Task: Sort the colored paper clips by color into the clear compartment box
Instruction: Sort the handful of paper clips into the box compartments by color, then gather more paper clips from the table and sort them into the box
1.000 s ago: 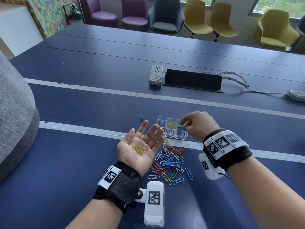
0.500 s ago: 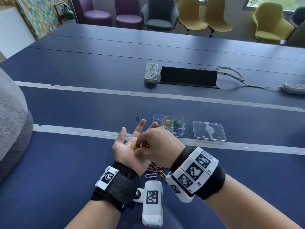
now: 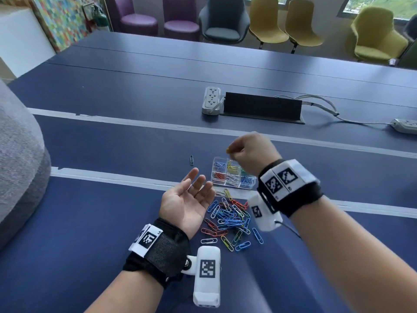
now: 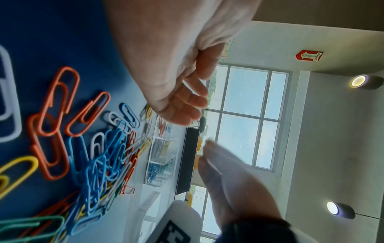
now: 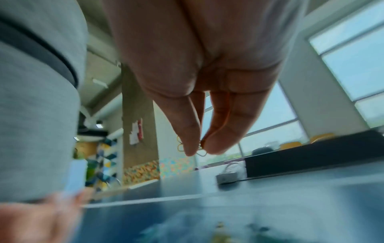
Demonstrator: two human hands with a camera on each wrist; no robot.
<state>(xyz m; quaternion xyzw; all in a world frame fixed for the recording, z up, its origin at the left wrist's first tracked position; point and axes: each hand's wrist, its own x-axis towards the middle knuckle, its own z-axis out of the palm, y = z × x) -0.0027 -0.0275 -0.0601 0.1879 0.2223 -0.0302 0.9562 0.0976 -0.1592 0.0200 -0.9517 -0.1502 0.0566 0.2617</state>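
Note:
A clear compartment box [image 3: 232, 175] sits on the blue table with clips sorted by color inside; it also shows in the left wrist view [image 4: 160, 157]. My right hand [image 3: 250, 152] hovers just above the box and pinches yellow paper clips [image 3: 228, 150] between thumb and fingertips [image 5: 190, 148]. My left hand [image 3: 187, 199] lies palm up with nothing in it, left of the box. A pile of mixed colored paper clips [image 3: 230, 220] lies on the table between my wrists, seen close in the left wrist view [image 4: 83, 148].
One dark clip [image 3: 191, 159] lies alone left of the box. A white power strip [image 3: 211, 102] and a black cable box [image 3: 262, 107] stand farther back, another strip [image 3: 406, 125] at the right edge. A grey cushion [image 3: 18, 159] fills the left side.
My right hand picked the yellow clips out of my left palm and carried them up and right to above the box. The left palm no longer holds anything.

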